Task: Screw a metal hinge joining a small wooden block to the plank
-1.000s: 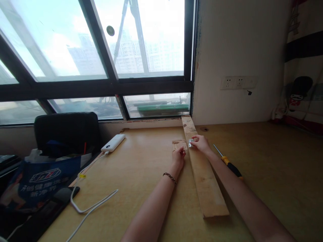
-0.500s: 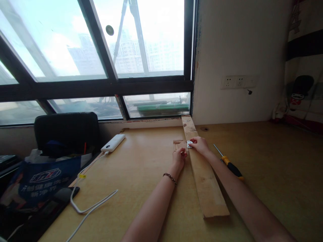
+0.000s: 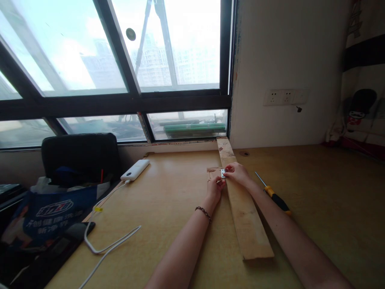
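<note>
Broadly, the bench (image 3: 162, 224) spans the lower frame, a long board (image 3: 248, 224) lying right of centre. Just right of mid-frame, the left hand (image 3: 214, 190) shows too small to tell its grip; the right hand (image 3: 237, 174), near a short wooden piece (image 3: 211, 171), pinches a metal plate (image 3: 223, 173).

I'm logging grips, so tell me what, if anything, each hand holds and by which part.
The right hand holds a small perforated metal plate by its right edge. Whether the left hand holds anything cannot be told.
</note>
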{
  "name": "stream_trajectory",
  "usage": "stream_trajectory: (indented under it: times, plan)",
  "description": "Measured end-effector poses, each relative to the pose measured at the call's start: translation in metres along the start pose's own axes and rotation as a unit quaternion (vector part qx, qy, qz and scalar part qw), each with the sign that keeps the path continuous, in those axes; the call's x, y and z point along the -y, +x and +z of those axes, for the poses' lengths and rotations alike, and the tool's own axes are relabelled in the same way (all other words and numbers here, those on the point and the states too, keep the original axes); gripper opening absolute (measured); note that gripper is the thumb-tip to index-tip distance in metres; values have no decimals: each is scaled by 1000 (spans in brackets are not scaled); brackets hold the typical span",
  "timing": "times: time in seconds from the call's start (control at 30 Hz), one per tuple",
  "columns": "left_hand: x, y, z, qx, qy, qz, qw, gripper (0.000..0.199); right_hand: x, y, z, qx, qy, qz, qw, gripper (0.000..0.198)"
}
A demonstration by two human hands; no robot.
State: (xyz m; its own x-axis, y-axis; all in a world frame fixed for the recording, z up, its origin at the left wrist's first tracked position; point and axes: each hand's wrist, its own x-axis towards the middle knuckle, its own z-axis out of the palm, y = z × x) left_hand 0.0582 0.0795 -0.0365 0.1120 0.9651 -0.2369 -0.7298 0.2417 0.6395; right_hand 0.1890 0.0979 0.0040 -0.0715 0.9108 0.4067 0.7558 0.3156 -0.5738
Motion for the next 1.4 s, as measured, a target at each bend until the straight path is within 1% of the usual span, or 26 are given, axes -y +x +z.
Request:
stream_trajectory:
  times: [0.1,0.23,0.33,0.43,0.57,0.7,0.83,1.07,1.4]
  plan:
    - [0,-1,0,11,0,5,1000,4,1,0,0,0,-9,4,1000,28]
    - [-2,-3,2,13,13,7,1000,14,4,-1,-1,-5,-16,3,1000,26]
    - [-2,-4,3,3,19,2,1000,12,6,-3,-1,-9,-19,0,1000,24]
    - [-1,-4,3,-4,15,4,1000,10,6,-3,-1,0,-16,-2,1000,26]
    - [-2,-5,4,-3,21,7,1000,11,7,-3,-2,18,-21,-4,1000,27]
    - [-3,-4,3,7,26,2,1000,12,9,-5,-3,22,-32,-8,999,27]
    - [-2,-1,0,13,24,-7,1000,14,12,-7,-5,21,-40,-12,999,27]
    - [-1,0,0,13,19,-4,1000,13,13,-8,-5,10,-43,-36,998,25]
    - [-2,-1,1,20,24,-2,1000,21,12,-8,-4,-4,-48,-27,998,21]
